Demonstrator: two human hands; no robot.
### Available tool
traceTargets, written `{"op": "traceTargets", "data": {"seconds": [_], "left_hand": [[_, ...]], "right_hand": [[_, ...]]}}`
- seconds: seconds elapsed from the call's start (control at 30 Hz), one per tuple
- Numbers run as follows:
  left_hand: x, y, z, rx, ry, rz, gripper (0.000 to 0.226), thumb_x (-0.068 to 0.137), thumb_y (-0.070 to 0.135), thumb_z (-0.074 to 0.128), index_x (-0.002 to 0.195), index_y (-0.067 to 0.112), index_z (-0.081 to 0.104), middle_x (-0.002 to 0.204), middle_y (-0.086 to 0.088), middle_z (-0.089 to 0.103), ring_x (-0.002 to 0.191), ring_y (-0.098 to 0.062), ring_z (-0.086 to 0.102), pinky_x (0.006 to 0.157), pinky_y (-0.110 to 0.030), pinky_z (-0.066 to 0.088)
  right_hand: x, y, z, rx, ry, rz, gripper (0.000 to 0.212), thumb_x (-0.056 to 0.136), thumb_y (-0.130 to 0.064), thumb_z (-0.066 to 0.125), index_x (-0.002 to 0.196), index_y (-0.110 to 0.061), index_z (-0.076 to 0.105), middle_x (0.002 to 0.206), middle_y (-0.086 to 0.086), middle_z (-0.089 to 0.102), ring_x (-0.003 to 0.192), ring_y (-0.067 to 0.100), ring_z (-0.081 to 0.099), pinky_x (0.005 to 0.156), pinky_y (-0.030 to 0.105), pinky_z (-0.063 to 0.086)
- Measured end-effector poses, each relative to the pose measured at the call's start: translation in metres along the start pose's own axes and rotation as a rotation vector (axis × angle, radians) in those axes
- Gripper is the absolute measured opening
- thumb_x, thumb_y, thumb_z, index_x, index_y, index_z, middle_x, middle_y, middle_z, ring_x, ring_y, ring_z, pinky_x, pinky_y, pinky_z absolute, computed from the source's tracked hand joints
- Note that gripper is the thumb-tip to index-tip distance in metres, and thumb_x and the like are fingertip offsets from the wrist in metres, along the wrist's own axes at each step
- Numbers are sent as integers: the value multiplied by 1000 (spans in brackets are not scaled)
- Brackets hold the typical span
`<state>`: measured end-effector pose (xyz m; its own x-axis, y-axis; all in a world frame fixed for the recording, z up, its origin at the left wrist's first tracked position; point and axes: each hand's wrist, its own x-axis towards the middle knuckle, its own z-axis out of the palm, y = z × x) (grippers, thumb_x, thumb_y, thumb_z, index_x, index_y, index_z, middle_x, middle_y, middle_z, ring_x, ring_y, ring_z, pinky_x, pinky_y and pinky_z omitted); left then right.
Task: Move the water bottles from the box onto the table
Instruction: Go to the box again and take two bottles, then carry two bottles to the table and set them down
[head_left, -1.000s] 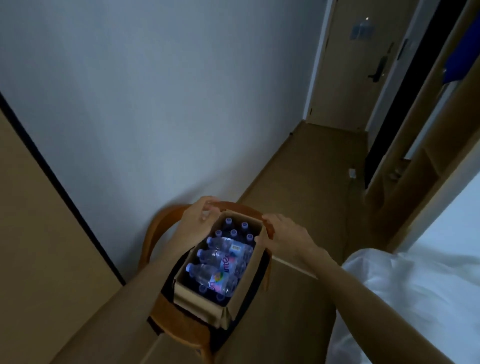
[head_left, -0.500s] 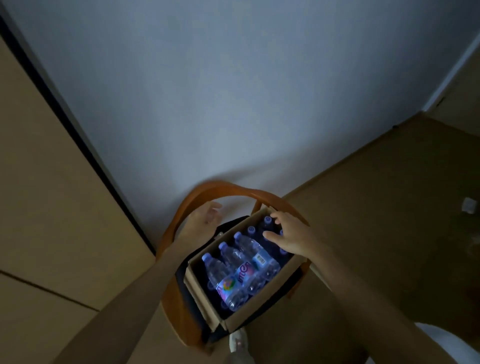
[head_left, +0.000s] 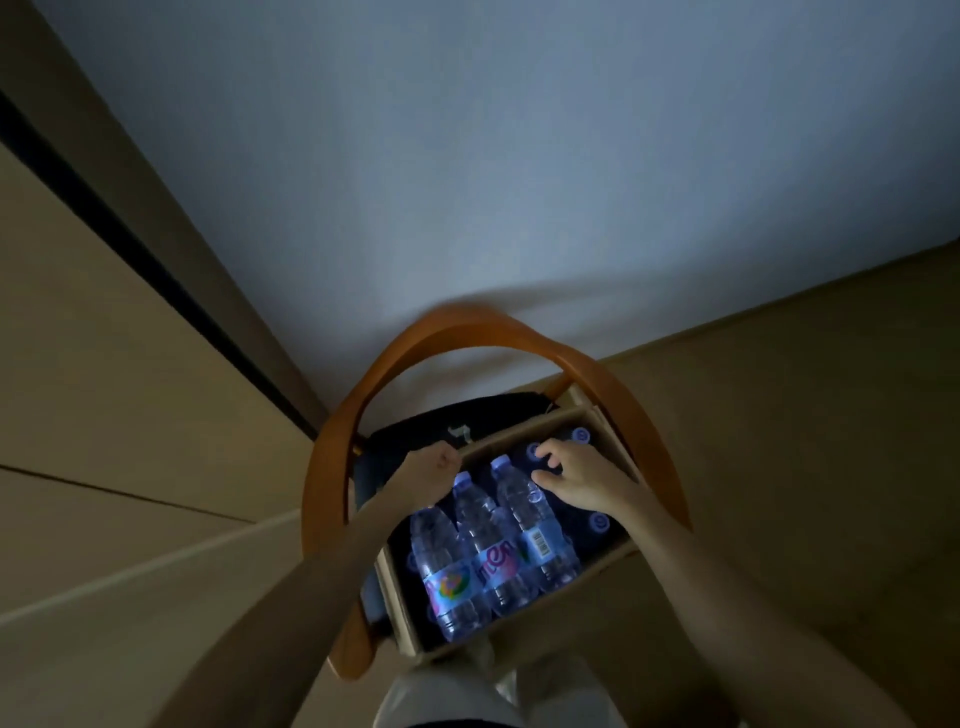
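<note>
An open cardboard box (head_left: 519, 435) stands on a chair. Three clear water bottles lie on top inside it: the left bottle (head_left: 451, 569), the middle bottle (head_left: 488, 551) and the right bottle (head_left: 536, 525), all with blue caps pointing away from me. Beneath and beside them, caps of upright bottles (head_left: 600, 522) show in the dark. My left hand (head_left: 426, 470) grips the box's far left rim with curled fingers. My right hand (head_left: 579, 480) hovers inside the box at its far right, bent fingertips touching the upright caps.
The chair's curved orange wooden backrest (head_left: 467, 332) arches around the box, with a dark seat cushion (head_left: 415, 431) under it. A pale wall rises behind, a wooden panel (head_left: 104, 415) is on the left, and brown floor (head_left: 779, 467) lies to the right. My light trousers (head_left: 483, 686) are below.
The view tilted down and closer over the box. My left hand moved from the chair back to the box's rim. My right hand slid slightly across the caps inside the box.
</note>
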<state>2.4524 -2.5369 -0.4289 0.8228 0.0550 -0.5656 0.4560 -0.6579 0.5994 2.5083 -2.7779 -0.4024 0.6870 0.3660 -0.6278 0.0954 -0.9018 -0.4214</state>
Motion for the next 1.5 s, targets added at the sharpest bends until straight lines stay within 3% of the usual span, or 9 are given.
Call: {"op": "traceTargets", "data": {"seconds": [0.07,0.23,0.37,0.5,0.7,0.83,1.0,1.2,1.5], "left_hand": [[8,-7,9,6,-35,-30,27,99,27,43,112,12,61,107,-10,67,97,-27,64,81,-31,48],[24,-15,25,25,-139,-42,24,99,25,43,109,11,60,83,-3,63,68,-19,63,49,-18,40],[34,-21,36,99,-196,-81,34,98,30,42,126,14,53,114,-13,62,98,-31,63,81,-35,51],[35,-19,47,195,-208,-130,48,96,49,38,137,25,42,136,-8,49,112,-30,57,92,-41,47],[36,-16,44,133,-137,-105,29,91,55,43,96,27,45,111,-6,62,94,-25,60,87,-44,49],[32,-11,44,160,-164,-144,42,87,65,40,100,25,42,99,-5,62,83,-24,59,81,-42,50],[25,-7,43,108,-138,-123,32,88,57,42,83,26,41,80,-2,59,74,-24,59,73,-39,52],[6,-1,45,204,-26,-163,43,83,73,41,90,31,48,87,0,57,75,-19,55,68,-33,46],[-60,28,47,45,246,-178,19,90,30,50,77,16,49,85,-13,67,79,-31,63,69,-37,50]], "right_hand": [[15,-1,3,-11,-43,-25,42,98,-41,49,137,-27,46,133,5,52,114,21,56,93,38,48],[50,-3,12,-38,-128,-60,41,100,-37,46,140,-26,44,135,8,50,117,24,53,93,36,46],[76,-2,20,-66,-209,-68,43,100,-40,43,142,-31,42,135,9,47,120,25,51,95,33,43],[89,-2,28,-115,-321,-82,50,97,-50,42,145,-36,34,136,6,49,125,24,47,96,36,41],[97,-9,30,-204,-242,-137,40,91,-51,52,121,-26,46,119,6,55,108,27,56,81,38,45],[98,-13,24,-272,-217,-182,29,89,-50,55,100,-27,42,106,6,59,89,25,59,72,38,47],[93,-13,12,-439,-192,-279,23,87,-51,47,94,-32,38,102,6,63,92,33,62,68,36,37],[76,-8,-1,-365,-180,-276,22,87,-53,49,79,-33,45,82,-6,54,84,21,59,67,33,39],[29,8,-30,-153,-26,-386,18,88,-28,54,75,-19,49,63,-3,57,59,15,56,54,34,43]]}}
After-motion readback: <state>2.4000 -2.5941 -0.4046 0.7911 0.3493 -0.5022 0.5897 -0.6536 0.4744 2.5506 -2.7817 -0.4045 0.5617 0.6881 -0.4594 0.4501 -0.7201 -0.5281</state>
